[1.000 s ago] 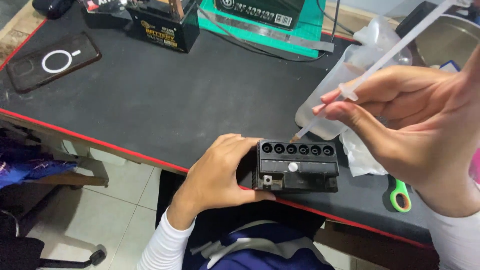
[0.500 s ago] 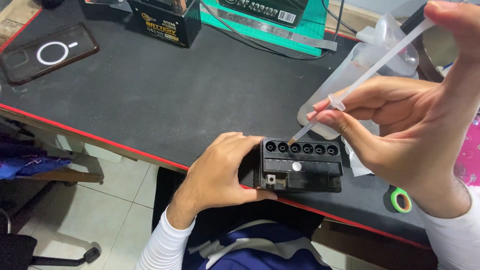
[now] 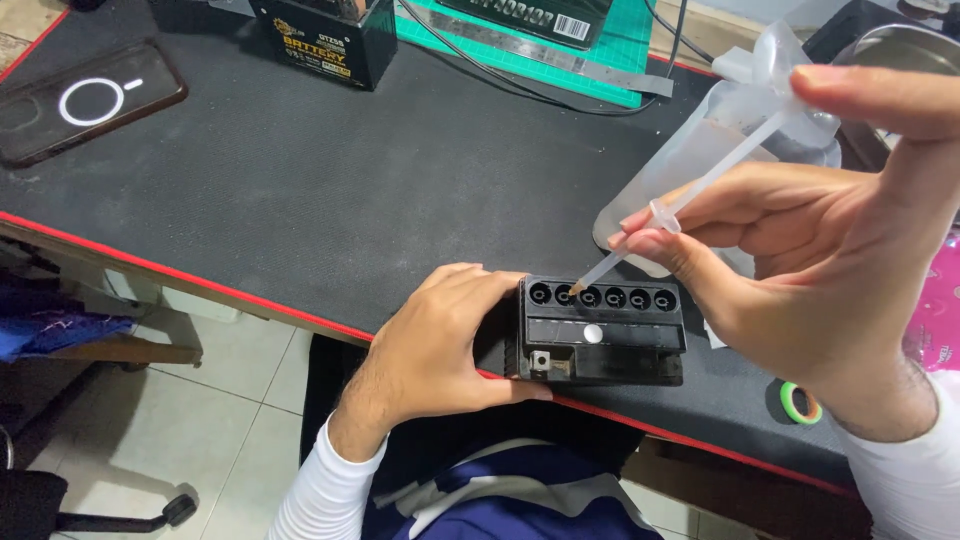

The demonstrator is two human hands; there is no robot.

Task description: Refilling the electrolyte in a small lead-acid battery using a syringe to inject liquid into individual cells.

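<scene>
Head view | left hand point(image 3: 440, 345) grip wrapped around black battery point(image 3: 598, 332) | right hand point(image 3: 800, 270) grip pinching syringe point(image 3: 690, 195)

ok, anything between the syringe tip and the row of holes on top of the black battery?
Nothing visible. The syringe tip sits right at the second hole from the left on the battery; neither hand covers the row.

Black carton point(image 3: 325, 40) with yellow-orange lettering, top centre-left of frame, on the bench point(image 3: 300, 200). Dark box with a white barcode label point(image 3: 572, 27) at top centre, on a green mat. Phone point(image 3: 85, 105), dark screen side not visible, upper left. Pink package point(image 3: 935, 320) at right edge.
</scene>
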